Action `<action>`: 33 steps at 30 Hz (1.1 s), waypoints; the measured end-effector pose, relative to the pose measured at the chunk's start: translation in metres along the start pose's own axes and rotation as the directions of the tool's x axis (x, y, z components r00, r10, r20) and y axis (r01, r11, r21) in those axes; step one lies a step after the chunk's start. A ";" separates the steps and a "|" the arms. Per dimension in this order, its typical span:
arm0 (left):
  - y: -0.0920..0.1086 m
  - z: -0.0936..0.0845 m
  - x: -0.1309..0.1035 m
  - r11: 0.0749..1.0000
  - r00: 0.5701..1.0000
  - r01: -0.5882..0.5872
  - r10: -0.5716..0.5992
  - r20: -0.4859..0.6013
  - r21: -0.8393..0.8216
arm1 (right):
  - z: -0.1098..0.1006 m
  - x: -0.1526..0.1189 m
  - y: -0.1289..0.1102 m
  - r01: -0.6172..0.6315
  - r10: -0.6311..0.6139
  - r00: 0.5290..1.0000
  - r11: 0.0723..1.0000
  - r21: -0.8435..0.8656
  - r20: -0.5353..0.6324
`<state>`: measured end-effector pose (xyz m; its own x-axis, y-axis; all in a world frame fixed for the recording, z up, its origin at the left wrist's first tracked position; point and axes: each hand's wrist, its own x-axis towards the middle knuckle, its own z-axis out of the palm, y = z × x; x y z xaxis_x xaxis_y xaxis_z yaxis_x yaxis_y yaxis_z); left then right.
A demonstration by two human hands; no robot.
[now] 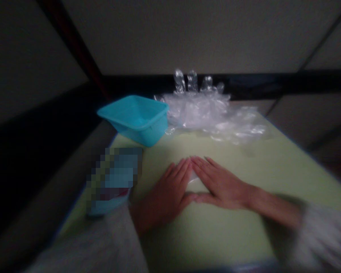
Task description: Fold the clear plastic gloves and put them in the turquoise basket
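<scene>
Pale pc. [193, 177], mostly hidden: betw. L hand [174, 186] & R hand [222, 185], abt. equally near; long axis can't tell. Both hands flat, fingers straight, tips + thumbs meeting. Clear plastic gloves [197, 110]: beyond hands.

Left hand [173, 185], centre of frame: back uppermost, fingers [182, 168] straight and close together, pointing up and rightward, left wrist [143, 215] bare, left arm [110, 235] grey-sleeved and reaching in from the lower left. Right hand [223, 185], just right of centre: back uppermost, fingers extended up and leftward, right wrist [252, 197] bare, right arm [281, 209] slanting in from the lower right, grey-sleeved towards the edge. Pair: flattened, leading fingertips [188, 161] meeting above, thumbs [190, 198] tip to tip below, a roughly triangular gap between.
</scene>
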<state>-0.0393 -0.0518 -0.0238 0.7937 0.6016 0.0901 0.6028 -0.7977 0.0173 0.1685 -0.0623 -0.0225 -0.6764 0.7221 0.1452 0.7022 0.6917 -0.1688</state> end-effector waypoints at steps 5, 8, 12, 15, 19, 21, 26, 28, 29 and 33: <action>-0.002 -0.003 -0.001 1.000 1.000 -0.004 0.004 -0.002 -0.025 | 0.000 -0.002 -0.002 -0.014 0.014 1.000 0.999 -0.031 -0.011; -0.003 -0.002 -0.002 1.000 1.000 -0.006 0.006 -0.011 -0.024 | 0.000 -0.006 -0.001 -0.038 0.036 0.999 0.998 -0.054 -0.030; -0.003 -0.002 -0.003 0.999 1.000 -0.007 0.007 0.007 -0.034 | -0.002 -0.012 0.002 -0.064 0.062 0.998 0.994 -0.087 -0.021; -0.004 -0.002 -0.003 0.998 1.000 -0.007 0.007 0.011 -0.065 | -0.002 -0.015 0.004 -0.068 0.066 0.997 0.992 -0.104 -0.030; -0.006 -0.003 -0.004 0.993 1.000 -0.016 0.015 -0.010 -0.113 | 0.000 -0.016 0.004 -0.066 0.060 0.996 0.991 -0.118 -0.060; -0.006 -0.004 -0.004 0.991 0.999 -0.022 0.018 -0.032 -0.134 | 0.001 -0.016 0.004 -0.063 0.054 0.995 0.992 -0.110 -0.085; -0.006 -0.008 -0.003 0.985 0.997 -0.044 0.034 -0.065 -0.169 | 0.000 -0.016 0.005 -0.030 0.022 0.997 0.994 -0.104 -0.076; -0.006 -0.007 -0.003 0.985 0.999 -0.035 0.030 -0.033 -0.171 | -0.001 -0.016 0.005 -0.010 0.004 0.998 0.996 -0.092 -0.058; -0.007 -0.007 -0.003 0.984 1.000 -0.029 0.026 -0.017 -0.173 | -0.001 -0.016 0.005 -0.002 -0.002 0.999 0.997 -0.082 -0.052; -0.008 -0.004 -0.003 0.983 1.000 -0.023 0.024 0.005 -0.185 | -0.001 -0.016 0.006 0.005 -0.007 0.999 0.998 -0.060 -0.035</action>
<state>-0.0475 -0.0473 -0.0204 0.8084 0.5824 0.0854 0.5590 -0.8050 0.1988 0.1833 -0.0696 -0.0246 -0.6730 0.7174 0.1799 0.7111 0.6945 -0.1097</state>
